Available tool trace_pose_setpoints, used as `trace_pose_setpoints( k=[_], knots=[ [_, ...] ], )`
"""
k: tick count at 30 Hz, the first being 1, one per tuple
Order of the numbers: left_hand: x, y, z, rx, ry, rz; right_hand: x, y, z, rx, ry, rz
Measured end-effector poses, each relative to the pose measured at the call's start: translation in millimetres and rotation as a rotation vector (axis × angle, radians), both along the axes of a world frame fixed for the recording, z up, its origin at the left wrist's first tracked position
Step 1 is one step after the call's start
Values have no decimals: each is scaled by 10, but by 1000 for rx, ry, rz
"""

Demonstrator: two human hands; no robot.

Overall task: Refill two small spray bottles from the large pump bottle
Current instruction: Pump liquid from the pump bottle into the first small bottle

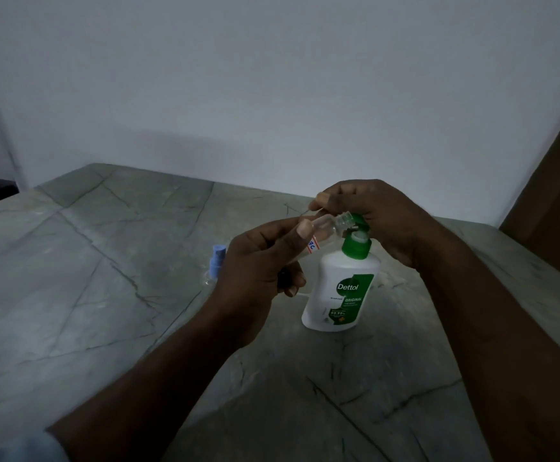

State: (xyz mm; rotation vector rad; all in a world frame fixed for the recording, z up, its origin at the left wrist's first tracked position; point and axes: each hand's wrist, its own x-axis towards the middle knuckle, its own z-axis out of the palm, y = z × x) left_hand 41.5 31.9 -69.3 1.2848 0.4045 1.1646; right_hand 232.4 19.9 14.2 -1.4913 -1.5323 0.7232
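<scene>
Your left hand [255, 265] grips the small clear spray bottle [325, 228], thumb on top and fingers wrapped round the body. It is tilted so its open neck sits right at the spout of the pump bottle [342, 288], which stands upright on the worktop [105, 261]. Your right hand [372, 215] curls its fingers over the green pump head [358, 225]. Expect the little bottle to be very light, stiff plastic that turns slick once soap runs down it, so keep your hold on the labelled body, well back from the neck. The lower fingers of that hand also tuck in something dark with a thin white tube, probably the removed sprayer. The pump bottle looks full enough to be bottom-heavy, yet a sideways press on the head could tip it, so press straight down. The second spray bottle [217, 261], blue-capped, stands just behind your left hand, close enough to knock with your knuckles. There is open worktop to your left and in front of you. The wall closes the far side, and a brown panel [558, 195] crowds the right.
</scene>
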Motion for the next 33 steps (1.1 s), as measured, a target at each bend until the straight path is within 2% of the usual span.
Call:
trace_pose_setpoints(
  k=[5,12,15,20,29,33],
  knots=[
    [-2,3,-21,-3,0,-13,-6,34,-100,-80,138,-3],
    [-7,-7,-17,-15,6,-10,27,19,-15,-39,-26,-2],
    [3,-16,1,-6,6,-3,40,20,-2,-14,5,8],
    [-2,-15,-9,-2,12,15,38,53,-101,-86,100,16],
    [2,-17,-11,1,3,-10,8,-14,28,-17,-18,6],
    [10,-21,-13,31,10,5,-16,-29,-19,-60,170,31]
  ],
)
